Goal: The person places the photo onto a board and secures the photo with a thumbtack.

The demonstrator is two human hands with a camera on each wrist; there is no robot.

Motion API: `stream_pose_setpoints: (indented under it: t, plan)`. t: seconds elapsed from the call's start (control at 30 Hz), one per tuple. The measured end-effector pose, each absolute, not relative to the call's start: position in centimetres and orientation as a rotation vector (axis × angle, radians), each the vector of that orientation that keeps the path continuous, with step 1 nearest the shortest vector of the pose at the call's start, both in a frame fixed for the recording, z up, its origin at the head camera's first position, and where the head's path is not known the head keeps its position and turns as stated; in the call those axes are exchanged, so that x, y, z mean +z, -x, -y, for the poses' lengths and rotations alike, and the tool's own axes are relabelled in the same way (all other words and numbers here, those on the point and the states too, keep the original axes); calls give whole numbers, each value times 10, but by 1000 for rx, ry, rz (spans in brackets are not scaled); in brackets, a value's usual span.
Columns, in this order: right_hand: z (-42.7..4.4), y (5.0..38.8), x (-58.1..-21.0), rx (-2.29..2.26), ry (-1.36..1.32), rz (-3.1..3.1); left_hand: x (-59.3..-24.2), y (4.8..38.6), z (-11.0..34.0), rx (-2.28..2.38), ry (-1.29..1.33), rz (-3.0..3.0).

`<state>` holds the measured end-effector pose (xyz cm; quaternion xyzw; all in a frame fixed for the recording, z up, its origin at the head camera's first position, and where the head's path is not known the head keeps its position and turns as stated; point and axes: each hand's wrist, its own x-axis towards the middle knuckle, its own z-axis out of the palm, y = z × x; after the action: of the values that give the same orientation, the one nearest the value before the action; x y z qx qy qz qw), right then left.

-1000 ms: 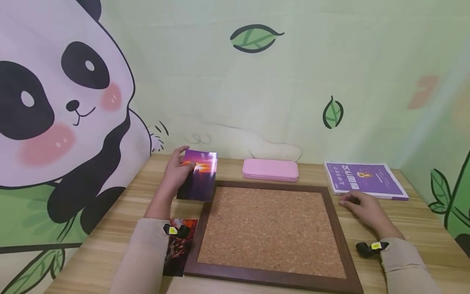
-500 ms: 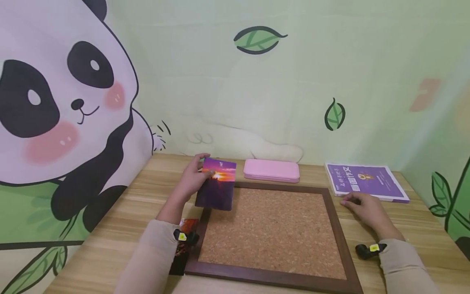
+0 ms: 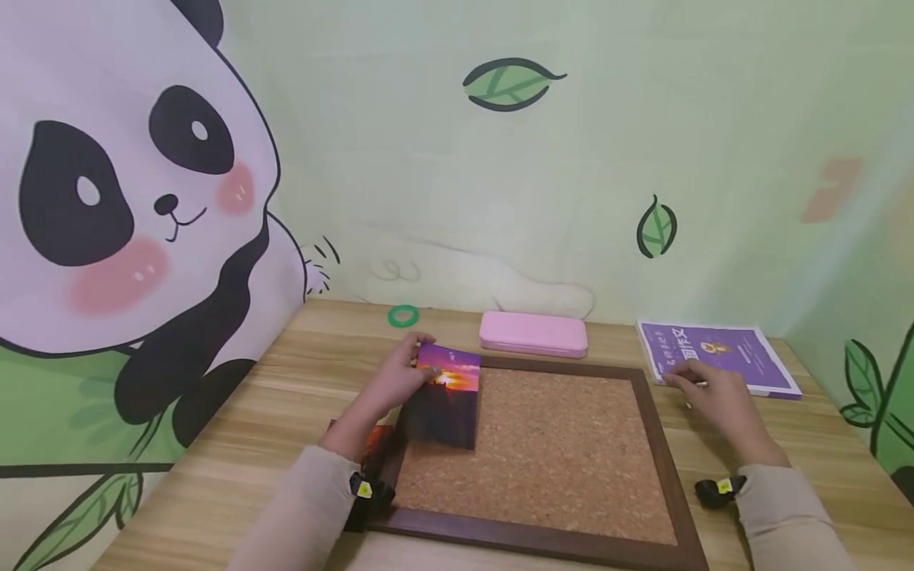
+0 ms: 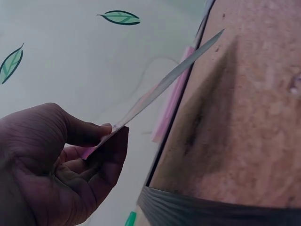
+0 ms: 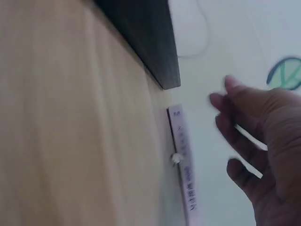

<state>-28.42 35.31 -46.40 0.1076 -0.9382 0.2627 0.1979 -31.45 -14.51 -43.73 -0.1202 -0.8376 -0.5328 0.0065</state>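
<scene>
My left hand (image 3: 393,381) pinches a sunset picture card (image 3: 448,408) by its left edge, over the upper left of the framed cork board (image 3: 564,444). In the left wrist view the card (image 4: 164,84) is tilted above the cork (image 4: 254,117), between the thumb and fingers of my left hand (image 4: 61,160). My right hand (image 3: 724,408) hovers right of the board by the purple book (image 3: 743,357). In the right wrist view its fingers curl loosely with nothing visible between them. A small white object (image 5: 176,158) shows beside the book's spine (image 5: 186,174).
A pink case (image 3: 532,333) lies behind the board, and a green ring (image 3: 403,316) is at the back left. Another dark red picture (image 3: 374,452) lies at the board's left side, partly under my left forearm. A panda-patterned wall stands behind the table.
The left hand has carried the card right and toward the front, over the cork, uncovering the green ring. The right hand has lifted slightly, its fingers now in front of the book's corner.
</scene>
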Motion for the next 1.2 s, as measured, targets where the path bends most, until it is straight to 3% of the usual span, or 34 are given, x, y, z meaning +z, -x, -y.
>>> stream_pose_setpoints:
  t: [0.63,1.2]
  plan:
    - [-263,291,-419,1149,-555,2564,-465,318,126,-1272,426,2810]
    - [-137,325,-417,1237,-988,2690,-463,316,127,-931,555,2923]
